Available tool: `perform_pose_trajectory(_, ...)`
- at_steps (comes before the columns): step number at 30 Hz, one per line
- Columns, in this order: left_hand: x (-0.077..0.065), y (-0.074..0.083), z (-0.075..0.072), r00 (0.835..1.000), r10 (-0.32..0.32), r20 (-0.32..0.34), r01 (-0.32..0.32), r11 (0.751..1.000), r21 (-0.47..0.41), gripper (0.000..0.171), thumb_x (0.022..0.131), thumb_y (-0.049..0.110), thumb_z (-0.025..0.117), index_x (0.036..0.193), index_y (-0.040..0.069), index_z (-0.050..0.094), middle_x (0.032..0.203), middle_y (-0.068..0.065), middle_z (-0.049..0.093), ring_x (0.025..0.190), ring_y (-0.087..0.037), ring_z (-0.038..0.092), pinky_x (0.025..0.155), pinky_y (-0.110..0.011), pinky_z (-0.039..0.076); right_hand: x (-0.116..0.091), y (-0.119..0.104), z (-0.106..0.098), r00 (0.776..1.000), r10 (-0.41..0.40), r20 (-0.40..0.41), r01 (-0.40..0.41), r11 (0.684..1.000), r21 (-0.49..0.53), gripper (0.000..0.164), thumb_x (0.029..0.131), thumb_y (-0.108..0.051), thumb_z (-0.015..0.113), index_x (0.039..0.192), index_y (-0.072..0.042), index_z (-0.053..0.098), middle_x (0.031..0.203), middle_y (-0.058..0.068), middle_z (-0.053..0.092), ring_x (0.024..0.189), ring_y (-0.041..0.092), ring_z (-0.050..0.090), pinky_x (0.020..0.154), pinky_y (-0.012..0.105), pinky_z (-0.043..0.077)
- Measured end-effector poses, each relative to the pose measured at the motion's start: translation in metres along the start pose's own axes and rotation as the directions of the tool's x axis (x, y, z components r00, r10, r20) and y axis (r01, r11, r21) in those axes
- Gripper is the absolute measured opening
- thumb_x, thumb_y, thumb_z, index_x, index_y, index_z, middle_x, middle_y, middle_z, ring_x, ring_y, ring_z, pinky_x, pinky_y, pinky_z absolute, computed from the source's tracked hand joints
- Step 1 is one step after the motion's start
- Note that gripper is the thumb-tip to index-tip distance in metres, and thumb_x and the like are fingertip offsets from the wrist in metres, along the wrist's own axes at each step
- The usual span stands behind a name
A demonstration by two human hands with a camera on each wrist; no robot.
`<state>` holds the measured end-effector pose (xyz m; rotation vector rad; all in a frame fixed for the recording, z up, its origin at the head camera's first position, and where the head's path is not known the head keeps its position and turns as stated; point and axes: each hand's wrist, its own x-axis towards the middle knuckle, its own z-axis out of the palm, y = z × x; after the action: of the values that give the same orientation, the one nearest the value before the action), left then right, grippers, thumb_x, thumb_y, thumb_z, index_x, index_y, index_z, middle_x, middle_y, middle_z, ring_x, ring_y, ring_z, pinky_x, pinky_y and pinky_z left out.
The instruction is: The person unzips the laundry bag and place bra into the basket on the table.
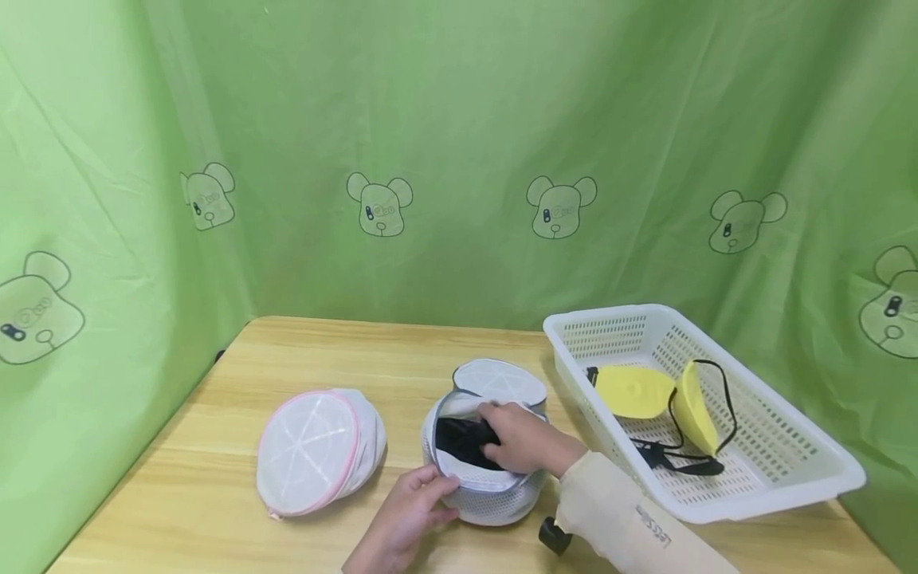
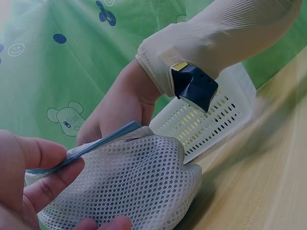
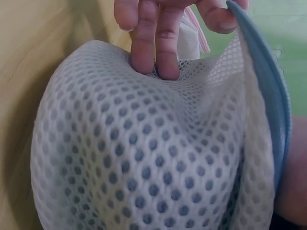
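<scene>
A white mesh laundry bag [image 1: 495, 504] with a blue-grey zip edge stands unzipped on the table, its round lid [image 1: 500, 381] folded back. My left hand [image 1: 410, 510] pinches the rim of its opening between thumb and fingers; the left wrist view shows the zip edge [image 2: 103, 142] in that pinch. Inside the bag lies a black cloth [image 1: 462, 441]. My right hand [image 1: 522, 438] reaches in from the right and grips the cloth, its fingertips partly hidden. In the right wrist view, mesh [image 3: 144, 143] covers most of the picture and hides the right fingers.
A second mesh laundry bag [image 1: 315, 450] with pink trim sits to the left, lid closed. On the right is a white plastic basket [image 1: 782, 498], holding yellow cup-shaped pieces [image 1: 634, 391] with black straps. A green curtain [image 1: 459, 104] hangs behind the wooden table [image 1: 215, 486].
</scene>
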<state>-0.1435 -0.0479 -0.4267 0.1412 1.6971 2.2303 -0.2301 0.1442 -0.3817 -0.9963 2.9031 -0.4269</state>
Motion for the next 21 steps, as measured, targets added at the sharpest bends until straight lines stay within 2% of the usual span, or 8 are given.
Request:
perform_pose_trajectory(7, 0.0006, -0.0006, -0.0008, 1.000, 0.004, -0.009, -0.004, 1.000, 0.004, 0.030, 0.094, 0.012, 0.057, 0.112, -0.011, 0.061, 0.110, -0.003, 0.059, 0.103, -0.014, 0.054, 0.091, -0.042, 0.049, -0.0014, 0.0008, -0.0030, 0.998, -0.041, -0.037, 0.043, 0.998, 0.035, 0.018, 0.083, -0.011, 0.069, 0.095, -0.008, 0.057, 0.082, 0.001, 0.060, 0.073, 0.013, 0.056, 0.065, 0.034, 0.050)
perform_pose_trajectory(12, 0.0018, -0.0034, -0.0015, 1.000, 0.008, -0.014, -0.008, 1.000, 0.010, 0.030, 0.095, 0.010, 0.056, 0.114, -0.013, 0.059, 0.107, -0.002, 0.060, 0.101, -0.014, 0.054, 0.091, -0.044, 0.049, -0.0018, 0.0008, -0.0035, 0.998, -0.044, -0.052, 0.049, 0.995, 0.087, 0.016, 0.084, -0.011, 0.068, 0.095, -0.010, 0.057, 0.084, 0.001, 0.062, 0.076, 0.012, 0.057, 0.068, 0.033, 0.051)
perform_pose_trajectory(21, 0.0022, -0.0034, -0.0019, 1.000, 0.007, -0.010, -0.007, 1.000, -0.003, 0.033, 0.096, 0.010, 0.056, 0.119, -0.013, 0.057, 0.111, -0.003, 0.060, 0.104, -0.014, 0.054, 0.092, -0.046, 0.048, -0.0031, 0.0036, -0.0052, 0.992, -0.069, -0.104, 0.083, 0.987, 0.136, 0.018, 0.082, -0.009, 0.068, 0.093, -0.012, 0.054, 0.082, -0.001, 0.062, 0.075, 0.012, 0.056, 0.069, 0.033, 0.050)
